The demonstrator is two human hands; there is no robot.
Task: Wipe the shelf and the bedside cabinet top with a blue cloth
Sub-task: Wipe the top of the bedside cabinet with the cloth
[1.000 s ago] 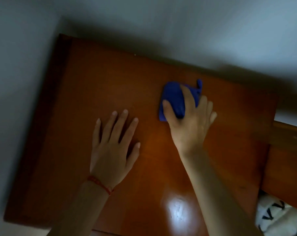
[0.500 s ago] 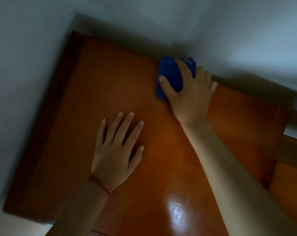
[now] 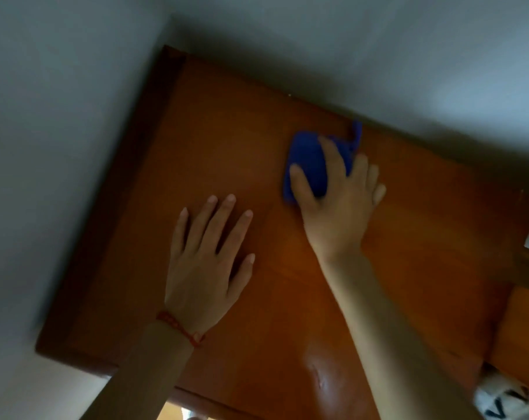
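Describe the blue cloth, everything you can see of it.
The blue cloth is a deep, solid blue, soft-looking fabric, bunched into a compact wad. It lies on the glossy orange-brown wooden cabinet top, toward the back edge by the wall. A small tail of fabric sticks up at its far side. The right hand covers its near part, thumb and fingers on it.

Walls hem the cabinet top (image 3: pixel 220 153) on two sides

Bare wood lies left of the blue cloth (image 3: pixel 308 165); the left hand (image 3: pixel 205 268) lies flat mid-surface, and the wall (image 3: pixel 317 50) closes the far edge.
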